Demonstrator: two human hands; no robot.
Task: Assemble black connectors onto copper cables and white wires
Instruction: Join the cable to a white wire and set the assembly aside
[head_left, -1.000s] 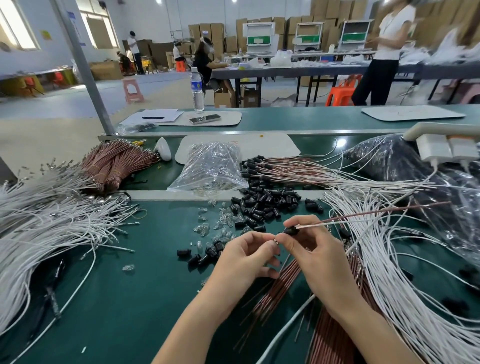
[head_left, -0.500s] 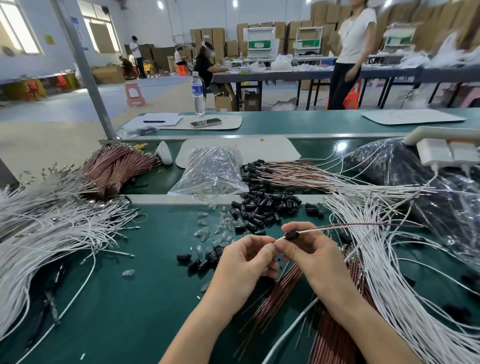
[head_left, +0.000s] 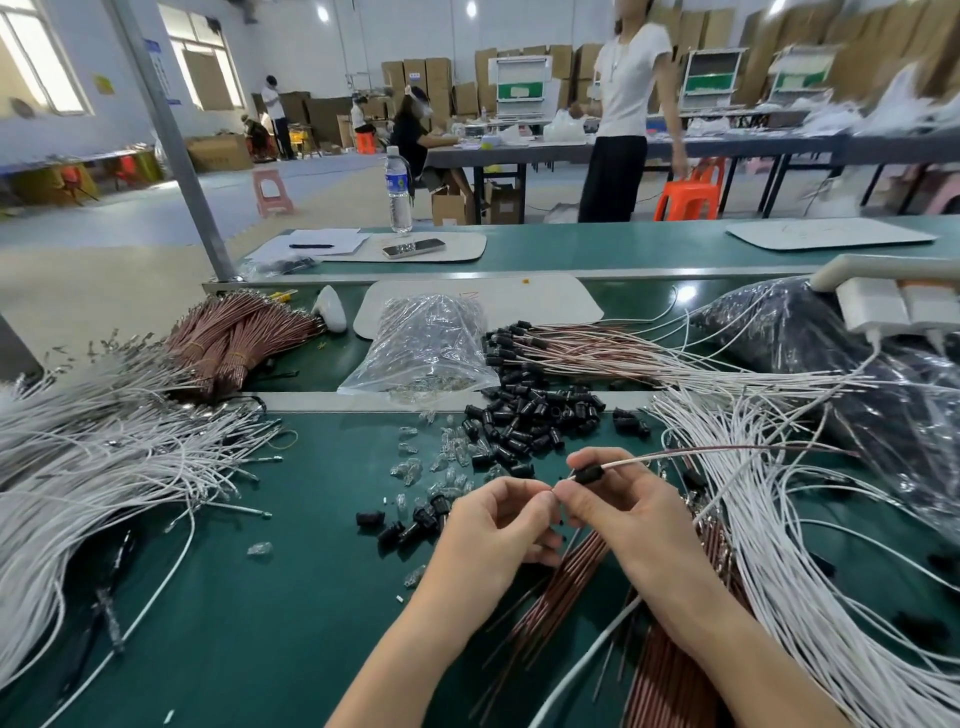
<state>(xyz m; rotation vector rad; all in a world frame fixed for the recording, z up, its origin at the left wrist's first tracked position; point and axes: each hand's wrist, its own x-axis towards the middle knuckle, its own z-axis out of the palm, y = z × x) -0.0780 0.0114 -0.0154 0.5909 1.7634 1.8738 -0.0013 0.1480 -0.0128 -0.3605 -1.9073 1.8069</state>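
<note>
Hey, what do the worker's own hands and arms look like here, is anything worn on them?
Both are bare. The left hand and the right hand have no gloves, and no rings show on the fingers in view. The left forearm and the right forearm carry no sleeve, watch or wristband as far as the picture reaches.

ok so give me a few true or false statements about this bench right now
The right hand grips a small black plastic connector. True.
The clear plastic water bottle lies on its side. False: it stands upright.
A pile of loose black connectors lies beyond the right hand. True.
The silver smartphone sits on the near green table. False: it lies on a white mat on the far table.
</note>
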